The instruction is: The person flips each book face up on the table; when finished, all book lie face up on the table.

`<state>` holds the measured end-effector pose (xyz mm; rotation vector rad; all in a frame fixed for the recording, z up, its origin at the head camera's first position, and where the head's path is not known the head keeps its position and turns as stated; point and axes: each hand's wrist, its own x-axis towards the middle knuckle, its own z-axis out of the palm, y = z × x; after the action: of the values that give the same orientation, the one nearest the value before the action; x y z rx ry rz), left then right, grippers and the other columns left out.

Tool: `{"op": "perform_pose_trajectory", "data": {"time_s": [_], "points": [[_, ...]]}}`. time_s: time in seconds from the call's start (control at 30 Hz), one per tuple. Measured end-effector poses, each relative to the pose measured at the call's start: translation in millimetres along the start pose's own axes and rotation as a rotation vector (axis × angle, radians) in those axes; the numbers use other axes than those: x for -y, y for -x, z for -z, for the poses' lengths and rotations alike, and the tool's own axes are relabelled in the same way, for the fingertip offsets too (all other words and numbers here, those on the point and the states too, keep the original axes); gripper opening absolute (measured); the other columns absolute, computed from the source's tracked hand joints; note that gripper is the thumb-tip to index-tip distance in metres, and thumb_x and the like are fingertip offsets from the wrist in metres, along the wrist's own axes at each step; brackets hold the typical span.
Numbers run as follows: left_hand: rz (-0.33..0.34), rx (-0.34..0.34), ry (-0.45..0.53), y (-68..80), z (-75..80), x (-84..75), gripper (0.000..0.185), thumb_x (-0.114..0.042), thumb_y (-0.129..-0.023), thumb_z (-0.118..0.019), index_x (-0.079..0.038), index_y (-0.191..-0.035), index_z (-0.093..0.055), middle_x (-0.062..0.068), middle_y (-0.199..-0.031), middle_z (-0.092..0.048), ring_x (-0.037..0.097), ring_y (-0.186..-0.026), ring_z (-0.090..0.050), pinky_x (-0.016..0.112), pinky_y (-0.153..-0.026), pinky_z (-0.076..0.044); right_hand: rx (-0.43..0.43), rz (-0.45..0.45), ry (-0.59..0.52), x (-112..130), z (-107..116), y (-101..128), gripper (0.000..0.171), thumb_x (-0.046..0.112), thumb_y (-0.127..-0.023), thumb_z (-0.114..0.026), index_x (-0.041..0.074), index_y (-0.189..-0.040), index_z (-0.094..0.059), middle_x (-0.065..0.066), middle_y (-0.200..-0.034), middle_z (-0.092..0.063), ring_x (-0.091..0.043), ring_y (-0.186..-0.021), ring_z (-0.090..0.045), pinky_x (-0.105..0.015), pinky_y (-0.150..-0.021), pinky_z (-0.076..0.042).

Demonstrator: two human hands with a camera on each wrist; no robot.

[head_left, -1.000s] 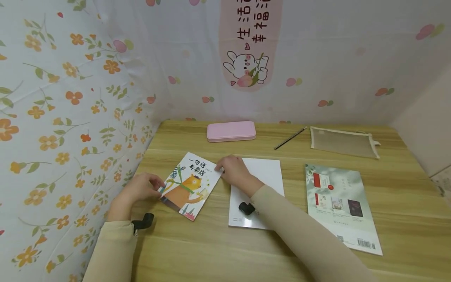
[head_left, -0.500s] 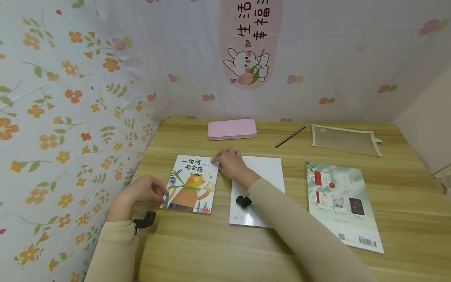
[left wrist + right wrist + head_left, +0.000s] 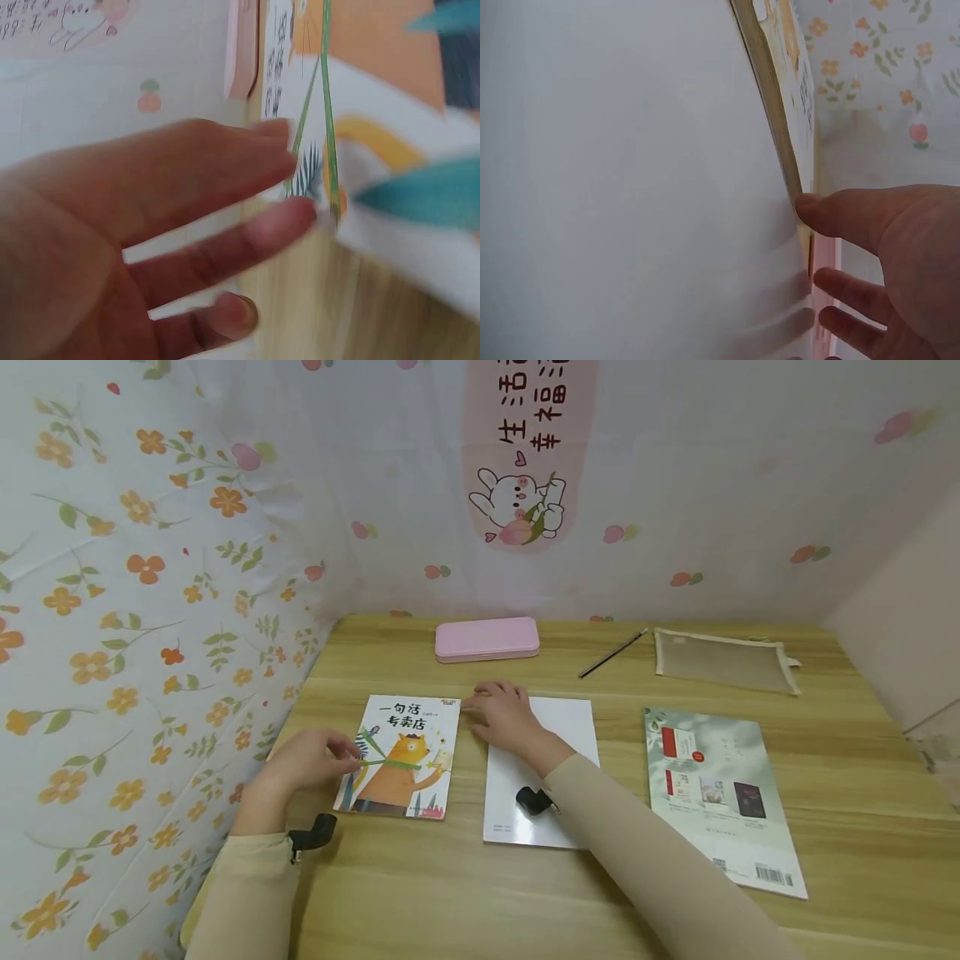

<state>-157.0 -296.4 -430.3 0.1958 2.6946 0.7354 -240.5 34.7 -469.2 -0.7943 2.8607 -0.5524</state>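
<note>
A picture book (image 3: 401,760) with an orange bear on its cover lies flat on the left part of the table, nearly square to it. My left hand (image 3: 303,764) is at the book's left edge, fingers loosely extended; in the left wrist view the fingertips (image 3: 289,225) are close to the cover, and contact is hard to judge. A white book (image 3: 510,802) lies to the right, across a narrow gap. My right hand (image 3: 506,718) is over its upper-left corner with fairly straight fingers, and the thumb (image 3: 821,214) is by its edge in the right wrist view.
A pink pencil case (image 3: 487,639) stands at the back of the wooden table (image 3: 405,893). A pencil (image 3: 612,653) and a mesh zip pouch (image 3: 726,660) lie right of it. Farther right is a pale green magazine (image 3: 720,810). Floral cloth (image 3: 142,635) borders the left side.
The picture book has turned from a slant to nearly straight. My right hand has moved off its upper-right corner to the white book's corner; my left hand has stayed by its left edge.
</note>
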Motion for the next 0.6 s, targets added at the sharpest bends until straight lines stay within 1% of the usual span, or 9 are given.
{"op": "perform_pose_trajectory", "data": {"time_s": [0.07, 0.13, 0.27, 0.33, 0.4, 0.5, 0.6], "points": [[-0.013, -0.042, -0.016, -6.4, -2.1, -5.7, 0.021, -0.025, -0.095, -0.074, -0.014, -0.111, -0.078, 0.001, -0.095, -0.072, 0.015, -0.076, -0.061, 0.034, -0.067, -0.048, 0.0, -0.014, 0.005, -7, 1, 8, 0.039, 0.027, -0.098, -0.07, 0.027, -0.137, -0.068, -0.006, -0.155, -0.05, -0.033, -0.144, -0.039, -0.059, -0.112, -0.032], [-0.025, -0.068, -0.029, -12.5, -5.6, -11.8, 0.024, -0.027, -0.096, -0.072, -0.015, -0.116, -0.076, 0.002, -0.098, -0.072, 0.014, -0.071, -0.061, 0.032, -0.062, -0.046, -0.003, -0.032, 0.008, -13, 4, 16, 0.038, 0.027, -0.099, -0.069, 0.026, -0.137, -0.068, -0.006, -0.155, -0.051, -0.033, -0.143, -0.04, -0.059, -0.111, -0.033], [-0.056, -0.076, -0.024, -24.2, -15.1, -23.8, 0.024, -0.028, -0.097, -0.07, -0.017, -0.118, -0.076, 0.002, -0.097, -0.071, 0.014, -0.064, -0.057, 0.032, -0.057, -0.045, -0.034, -0.068, 0.009, -23, 9, 30, 0.037, 0.027, -0.1, -0.068, 0.024, -0.137, -0.068, -0.007, -0.154, -0.051, -0.034, -0.143, -0.041, -0.059, -0.111, -0.034], [-0.07, -0.079, -0.026, -30.2, -20.6, -30.0, 0.021, -0.027, -0.097, -0.071, -0.019, -0.116, -0.077, 0.001, -0.094, -0.07, 0.015, -0.063, -0.053, 0.031, -0.057, -0.043, -0.054, -0.08, 0.005, -27, 11, 36, 0.039, 0.026, -0.1, -0.068, 0.023, -0.139, -0.066, -0.007, -0.154, -0.051, -0.034, -0.142, -0.041, -0.059, -0.111, -0.034], [-0.088, -0.076, -0.025, -34.9, -25.7, -37.3, 0.019, -0.027, -0.097, -0.071, -0.019, -0.113, -0.077, 0.0, -0.093, -0.07, 0.015, -0.064, -0.052, 0.031, -0.058, -0.042, -0.072, -0.089, -0.001, -31, 12, 41, 0.04, 0.025, -0.101, -0.066, 0.022, -0.141, -0.063, -0.006, -0.154, -0.052, -0.033, -0.142, -0.041, -0.059, -0.112, -0.034], [-0.127, -0.072, -0.02, -42.5, -34.2, -49.8, 0.016, -0.025, -0.096, -0.072, -0.019, -0.11, -0.078, -0.001, -0.091, -0.069, 0.013, -0.069, -0.055, 0.031, -0.062, -0.043, -0.09, -0.109, -0.007, -38, 14, 48, 0.039, 0.024, -0.103, -0.062, 0.021, -0.142, -0.061, -0.005, -0.152, -0.053, -0.033, -0.142, -0.042, -0.058, -0.113, -0.033], [-0.169, -0.043, 0.016, -48.2, -42.2, -63.3, 0.017, -0.021, -0.097, -0.071, -0.016, -0.111, -0.078, 0.0, -0.09, -0.07, 0.013, -0.073, -0.058, 0.03, -0.066, -0.046, -0.095, -0.139, -0.003, -45, 18, 56, 0.035, 0.023, -0.104, -0.06, 0.021, -0.138, -0.063, -0.004, -0.15, -0.055, -0.033, -0.14, -0.043, -0.059, -0.113, -0.031]]}}
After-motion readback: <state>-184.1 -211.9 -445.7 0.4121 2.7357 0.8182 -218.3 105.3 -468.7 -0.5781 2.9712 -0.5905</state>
